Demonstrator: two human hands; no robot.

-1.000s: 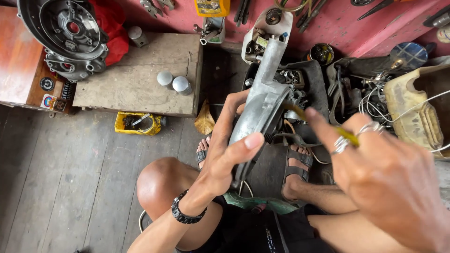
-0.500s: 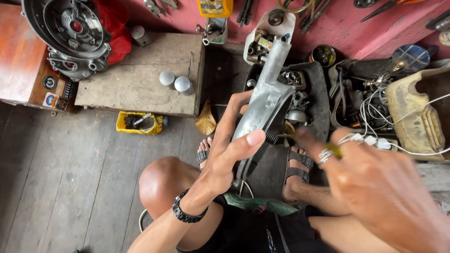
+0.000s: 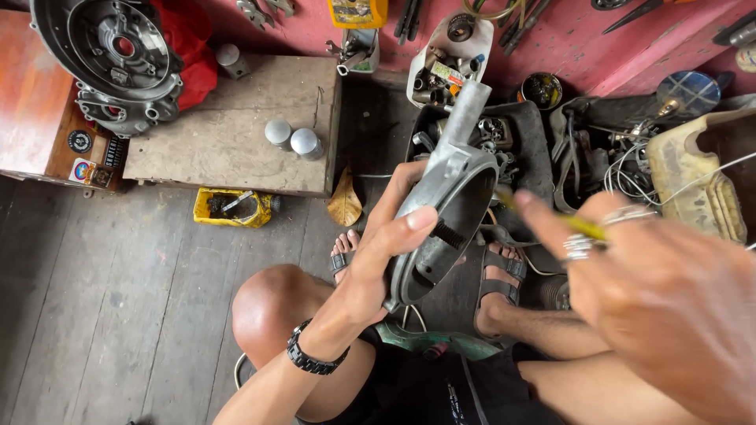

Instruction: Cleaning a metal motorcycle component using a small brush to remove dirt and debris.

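Above your knees, the grey cast housing [image 3: 447, 224] sits clamped in your left hand [image 3: 378, 264], its threaded stud exposed, while your right hand [image 3: 669, 307] pinches a yellow-handled tool [image 3: 579, 227] just short of it, work apparently unfinished.

We find the metal housing [image 3: 449, 212] upright at centre, above our sandalled feet [image 3: 496, 271], with our left hand [image 3: 386, 252] on its left side and our right hand [image 3: 661, 291] to its right. On the low table [image 3: 228, 149] to the left stand two cylinders [image 3: 293, 138] side by side; an engine casing [image 3: 118, 63] rests at its far left corner. A small box [image 3: 232, 208] lies on the floor just before the table. A parts tray [image 3: 445, 59] sits behind the housing.
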